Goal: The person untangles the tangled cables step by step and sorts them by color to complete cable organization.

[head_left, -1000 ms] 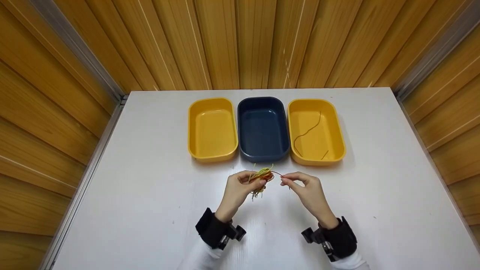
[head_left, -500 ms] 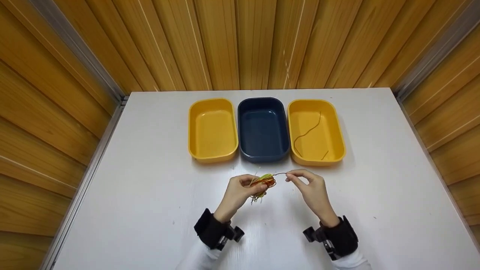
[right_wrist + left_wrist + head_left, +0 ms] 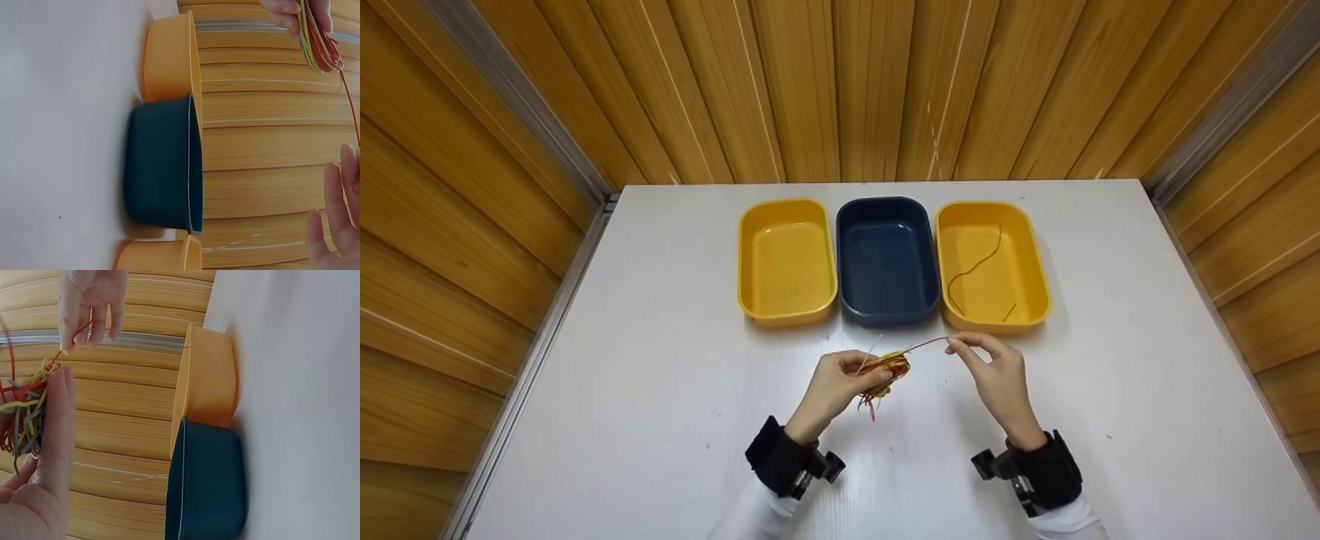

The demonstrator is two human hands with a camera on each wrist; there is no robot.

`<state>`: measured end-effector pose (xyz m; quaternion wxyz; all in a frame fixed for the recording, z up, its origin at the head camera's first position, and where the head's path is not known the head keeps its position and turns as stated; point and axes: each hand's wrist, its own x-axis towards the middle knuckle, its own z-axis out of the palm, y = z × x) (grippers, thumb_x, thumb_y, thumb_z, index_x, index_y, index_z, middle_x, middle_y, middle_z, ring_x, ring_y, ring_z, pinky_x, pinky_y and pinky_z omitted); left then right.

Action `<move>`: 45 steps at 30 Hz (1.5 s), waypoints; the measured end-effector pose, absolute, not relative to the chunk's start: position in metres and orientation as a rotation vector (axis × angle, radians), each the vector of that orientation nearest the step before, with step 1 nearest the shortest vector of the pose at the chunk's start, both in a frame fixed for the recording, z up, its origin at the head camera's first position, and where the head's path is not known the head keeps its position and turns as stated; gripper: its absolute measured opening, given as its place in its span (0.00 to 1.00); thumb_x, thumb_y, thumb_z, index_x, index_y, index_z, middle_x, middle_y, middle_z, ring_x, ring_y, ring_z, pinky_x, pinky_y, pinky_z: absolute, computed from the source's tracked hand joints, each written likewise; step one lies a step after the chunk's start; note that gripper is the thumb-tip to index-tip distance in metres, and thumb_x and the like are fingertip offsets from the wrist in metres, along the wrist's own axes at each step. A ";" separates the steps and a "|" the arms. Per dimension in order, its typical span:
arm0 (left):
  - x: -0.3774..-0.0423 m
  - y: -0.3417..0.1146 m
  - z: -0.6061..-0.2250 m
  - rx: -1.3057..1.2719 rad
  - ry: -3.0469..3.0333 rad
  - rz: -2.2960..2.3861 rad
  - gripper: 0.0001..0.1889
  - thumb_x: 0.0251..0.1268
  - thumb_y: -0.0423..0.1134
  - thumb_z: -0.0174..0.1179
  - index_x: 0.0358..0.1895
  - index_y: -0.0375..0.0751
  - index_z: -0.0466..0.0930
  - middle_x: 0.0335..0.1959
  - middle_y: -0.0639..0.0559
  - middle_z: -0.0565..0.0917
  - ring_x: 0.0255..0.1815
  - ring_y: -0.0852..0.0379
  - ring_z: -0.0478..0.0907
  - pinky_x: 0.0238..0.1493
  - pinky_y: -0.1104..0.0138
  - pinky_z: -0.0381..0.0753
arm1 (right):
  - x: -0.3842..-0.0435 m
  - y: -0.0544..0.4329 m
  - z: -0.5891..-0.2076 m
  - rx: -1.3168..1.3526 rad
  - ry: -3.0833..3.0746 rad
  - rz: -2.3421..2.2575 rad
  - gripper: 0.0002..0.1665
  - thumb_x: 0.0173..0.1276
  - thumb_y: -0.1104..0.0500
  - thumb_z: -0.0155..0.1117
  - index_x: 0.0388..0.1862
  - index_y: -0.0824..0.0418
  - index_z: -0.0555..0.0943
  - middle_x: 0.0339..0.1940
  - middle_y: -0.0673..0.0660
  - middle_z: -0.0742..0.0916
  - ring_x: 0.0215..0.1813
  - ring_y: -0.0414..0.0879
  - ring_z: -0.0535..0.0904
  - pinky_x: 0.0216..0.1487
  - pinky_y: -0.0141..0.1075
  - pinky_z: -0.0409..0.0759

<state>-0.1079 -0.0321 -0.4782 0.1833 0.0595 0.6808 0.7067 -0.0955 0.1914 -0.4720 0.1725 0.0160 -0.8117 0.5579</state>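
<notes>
My left hand (image 3: 838,381) grips a bundle of strings (image 3: 891,367) in red, yellow and grey between thumb and fingers, above the near part of the table. One red string (image 3: 924,345) runs taut out of the bundle toward the right. Its far end is pinched between the thumb and forefinger of my right hand (image 3: 997,379). In the right wrist view the same red string (image 3: 350,101) stretches from the bundle (image 3: 318,39) down to my right fingers. Loose ends hang below the bundle in the head view.
Three trays stand side by side beyond the hands: a yellow tray (image 3: 787,319) at left, a dark blue tray (image 3: 889,318) in the middle, another yellow tray (image 3: 1041,277) at right. Two strings, one long (image 3: 976,264) and one short (image 3: 1009,312), lie in the right tray. Wood-patterned walls enclose the white table (image 3: 660,300).
My right hand has moved right and slightly away from the body, drawing the red string further out of the bundle. The left hand still grips the bundle, nearly in place.
</notes>
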 end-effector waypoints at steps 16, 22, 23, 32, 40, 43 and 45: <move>-0.108 -0.038 -0.478 0.178 1.918 1.954 0.15 0.63 0.29 0.67 0.46 0.17 0.82 0.34 0.43 0.91 0.26 0.69 0.84 0.32 0.77 0.82 | -0.096 0.203 -0.473 0.029 -2.240 1.578 0.04 0.67 0.75 0.65 0.37 0.78 0.85 0.28 0.26 0.83 0.38 0.20 0.79 0.50 0.15 0.76; -0.109 -0.040 -0.479 0.180 1.930 1.943 0.14 0.62 0.30 0.68 0.44 0.18 0.83 0.29 0.50 0.90 0.25 0.69 0.82 0.29 0.78 0.78 | -0.096 0.206 -0.473 0.067 -2.207 1.550 0.03 0.65 0.76 0.65 0.36 0.79 0.85 0.28 0.24 0.83 0.37 0.19 0.79 0.49 0.14 0.76; -0.109 -0.041 -0.478 0.192 1.927 1.945 0.14 0.63 0.30 0.68 0.44 0.18 0.83 0.28 0.51 0.90 0.25 0.69 0.82 0.29 0.78 0.78 | -0.097 0.207 -0.474 0.078 -2.203 1.544 0.03 0.65 0.76 0.66 0.36 0.79 0.84 0.28 0.24 0.83 0.37 0.19 0.79 0.49 0.14 0.76; -0.110 -0.051 -0.477 0.132 1.925 1.977 0.14 0.63 0.29 0.68 0.45 0.18 0.83 0.30 0.49 0.91 0.26 0.68 0.83 0.32 0.76 0.83 | -0.097 0.227 -0.463 -0.016 -2.151 1.544 0.05 0.67 0.76 0.64 0.39 0.82 0.83 0.27 0.24 0.83 0.38 0.20 0.80 0.53 0.13 0.75; -0.112 -0.050 -0.474 0.174 1.965 1.949 0.14 0.62 0.30 0.69 0.45 0.19 0.84 0.30 0.49 0.91 0.25 0.69 0.82 0.30 0.77 0.79 | -0.100 0.234 -0.463 -0.049 -2.112 1.555 0.07 0.67 0.76 0.64 0.40 0.83 0.83 0.27 0.25 0.84 0.36 0.21 0.82 0.53 0.13 0.76; -0.112 -0.050 -0.474 0.171 1.957 1.945 0.14 0.62 0.30 0.68 0.45 0.19 0.83 0.30 0.49 0.91 0.25 0.69 0.82 0.30 0.77 0.79 | -0.100 0.235 -0.462 -0.098 -2.109 1.559 0.07 0.67 0.76 0.65 0.40 0.83 0.83 0.26 0.25 0.84 0.36 0.21 0.82 0.54 0.14 0.76; -0.112 -0.050 -0.474 0.173 1.957 1.937 0.14 0.61 0.29 0.68 0.45 0.19 0.84 0.29 0.49 0.91 0.25 0.68 0.81 0.29 0.77 0.78 | -0.100 0.235 -0.460 -0.128 -2.105 1.560 0.07 0.67 0.76 0.64 0.41 0.83 0.83 0.25 0.25 0.84 0.36 0.22 0.82 0.55 0.14 0.76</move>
